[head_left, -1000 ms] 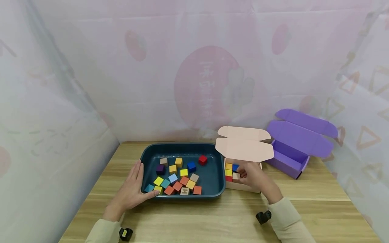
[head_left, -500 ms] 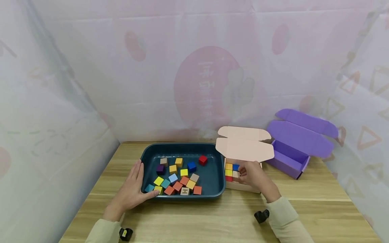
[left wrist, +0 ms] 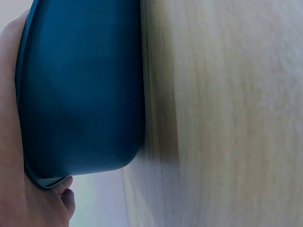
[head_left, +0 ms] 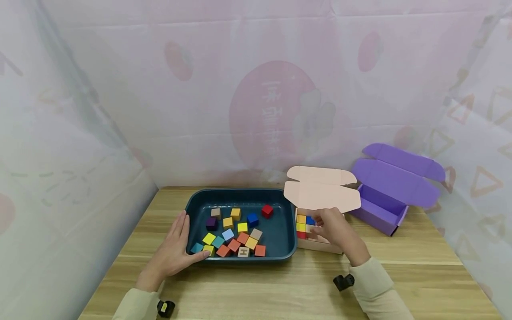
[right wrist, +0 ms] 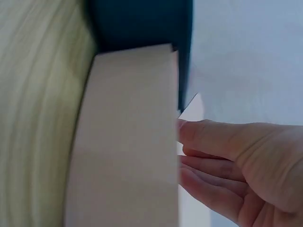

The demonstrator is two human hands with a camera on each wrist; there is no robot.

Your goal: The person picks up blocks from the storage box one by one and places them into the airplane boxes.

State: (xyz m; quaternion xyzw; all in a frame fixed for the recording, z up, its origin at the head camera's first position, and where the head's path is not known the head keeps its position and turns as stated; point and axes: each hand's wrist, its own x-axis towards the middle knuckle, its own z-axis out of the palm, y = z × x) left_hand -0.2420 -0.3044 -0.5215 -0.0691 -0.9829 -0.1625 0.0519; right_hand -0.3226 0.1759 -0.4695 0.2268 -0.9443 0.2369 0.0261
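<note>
My left hand [head_left: 172,251] rests at the near left corner of a dark teal tray [head_left: 280,254], fingers straight along its left side and thumb across the front rim. In the left wrist view the hand lies along the rim of the tray [left wrist: 85,94]. Colourful wooden cubes [head_left: 234,245] lie scattered inside. My right hand [head_left: 334,226] is over an open pale pink box [head_left: 322,246], thumb and index finger spread beside a plain wood cube [head_left: 310,228]. Yellow, orange, red and blue cubes [head_left: 301,227] sit packed there. In the right wrist view the box wall [right wrist: 128,137] hides the fingertips.
An open purple box [head_left: 378,211] stands right of the pink one, its lid [head_left: 396,180] folded back. The pink lid [head_left: 322,198] leans up behind its box. The pink box abuts the tray's right side. Fabric walls [head_left: 200,111] enclose the wooden table [head_left: 248,289].
My right thumb and fingers have spread from their pinch on the plain wood cube, which sits in the pink box. The right wrist has shifted slightly left. The left hand has stayed still.
</note>
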